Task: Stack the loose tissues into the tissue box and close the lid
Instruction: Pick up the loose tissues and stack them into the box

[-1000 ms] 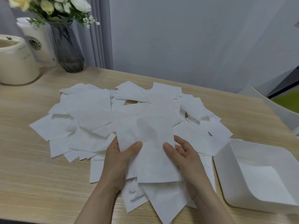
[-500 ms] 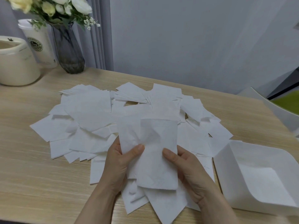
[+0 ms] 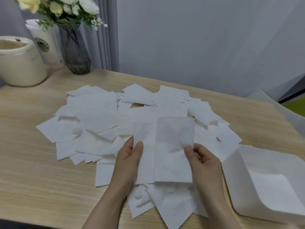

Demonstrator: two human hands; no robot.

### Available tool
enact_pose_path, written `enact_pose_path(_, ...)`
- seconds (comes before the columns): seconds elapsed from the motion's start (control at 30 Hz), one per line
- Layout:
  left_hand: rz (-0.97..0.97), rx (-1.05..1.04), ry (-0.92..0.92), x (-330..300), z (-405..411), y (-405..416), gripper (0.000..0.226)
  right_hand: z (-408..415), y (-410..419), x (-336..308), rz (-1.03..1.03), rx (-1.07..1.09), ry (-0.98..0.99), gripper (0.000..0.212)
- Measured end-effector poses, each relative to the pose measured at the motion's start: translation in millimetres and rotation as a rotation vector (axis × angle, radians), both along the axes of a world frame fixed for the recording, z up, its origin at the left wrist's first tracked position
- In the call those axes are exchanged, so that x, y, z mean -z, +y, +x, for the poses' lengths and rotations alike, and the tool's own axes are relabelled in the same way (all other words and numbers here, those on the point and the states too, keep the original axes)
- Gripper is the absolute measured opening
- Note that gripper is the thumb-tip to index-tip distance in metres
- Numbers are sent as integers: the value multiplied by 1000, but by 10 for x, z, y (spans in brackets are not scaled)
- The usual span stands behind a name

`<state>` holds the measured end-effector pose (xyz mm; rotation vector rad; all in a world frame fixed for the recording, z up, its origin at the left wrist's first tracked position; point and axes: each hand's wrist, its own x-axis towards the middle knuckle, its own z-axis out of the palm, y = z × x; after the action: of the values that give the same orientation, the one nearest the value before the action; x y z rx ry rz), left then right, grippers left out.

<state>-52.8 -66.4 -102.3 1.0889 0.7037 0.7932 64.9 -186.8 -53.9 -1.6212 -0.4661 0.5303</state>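
- Since half a second ago, the held tissues (image 3: 166, 151) have come up off the pile (image 3: 99, 119) and the top sheet has slid right, so two sheets now sit staggered side by side.
- Head view: your left hand (image 3: 128, 164) pinches the left sheet, thumb on top at its edge, fingers behind.
- Your right hand (image 3: 203, 164) pinches the right sheet at its right edge, thumb on top, fingers curled under.
- Box (image 3: 270, 182) is open on the table (image 3: 33, 187) just right of your right hand; it looks to have a sheet or liner in its bottom. No lid seen.
- Handling, judged: sheets are very light, limp, crease easily and slide over each other.
- Hold at both long edges, square the stack, then lay it in flat.
- Most tissues are not yet stacked.
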Motion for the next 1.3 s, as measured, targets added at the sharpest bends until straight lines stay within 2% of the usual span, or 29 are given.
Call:
enact_pose_path(0.07, -36, -10, 8, -15, 10, 4, 26, -34, 44, -21, 13, -62, 76, 17)
enact_pose_path(0.17, -71, -26, 11, -44, 20, -2, 26, -102, 111, -12, -30, -133, 72, 18)
enact_pose_path(0.33, -79, -66, 72, 4, 21, 24, 33, -154, 184, 41, -80, -142, 26, 18)
enact_pose_path(0.77, -80, -44, 73, -61, 16, 8, 35, -203, 250, 49, -39, -165, 33, 17)
enact_pose_path(0.87, -110, -37, 46, -73, 13, 7, 48, -196, 249, 49, -19, -164, 31, 17)
enact_pose_path(0.97, -119, -42, 52, -93, 11, 3, 38, -200, 244, 43, 3, -171, 36, 17)
enact_pose_path(1.3, -59, -61, 55, -67, 9, -10, 31, -241, 259, 65, -37, -157, 2, 16)
